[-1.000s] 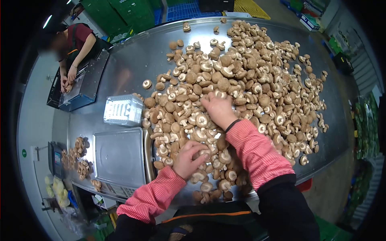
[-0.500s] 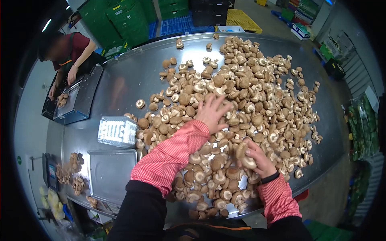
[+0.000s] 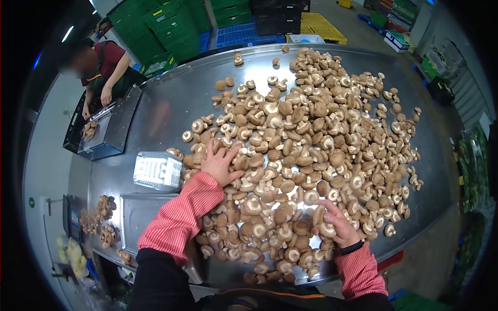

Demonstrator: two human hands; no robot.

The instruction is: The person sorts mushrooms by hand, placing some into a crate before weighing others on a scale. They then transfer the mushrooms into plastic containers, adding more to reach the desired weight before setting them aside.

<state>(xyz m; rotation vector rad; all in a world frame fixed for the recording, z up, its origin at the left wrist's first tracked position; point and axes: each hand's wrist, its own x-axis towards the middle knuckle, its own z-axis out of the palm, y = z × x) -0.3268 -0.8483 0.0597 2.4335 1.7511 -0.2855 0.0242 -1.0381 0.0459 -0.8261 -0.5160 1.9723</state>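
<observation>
Brown mushrooms [image 3: 321, 140] lie in a wide heap on the metal table [image 3: 161, 98]. My left hand [image 3: 220, 165] rests on the heap's left part with its fingers spread; no mushroom is visibly gripped. Near the front of the heap, my right hand [image 3: 337, 225] has its fingers wrapped round mushrooms [image 3: 325, 227], caps and pale undersides showing. A stack of clear plastic trays [image 3: 157, 171] stands left of my left hand. Below that stack is a flat metal tray [image 3: 135, 217], partly covered by my left sleeve.
Across the table at the upper left, a co-worker [image 3: 106, 67] has both hands at a metal-topped station [image 3: 106, 132]. Mushroom clusters [image 3: 106, 207] sit at the left edge beside a scale display [image 3: 72, 217]. Green crates [image 3: 166, 26] and a yellow pallet [image 3: 321, 27] are behind.
My left hand has moved left across the heap, towards the clear trays. My right hand still holds mushrooms in nearly the same place. The view has shifted slightly.
</observation>
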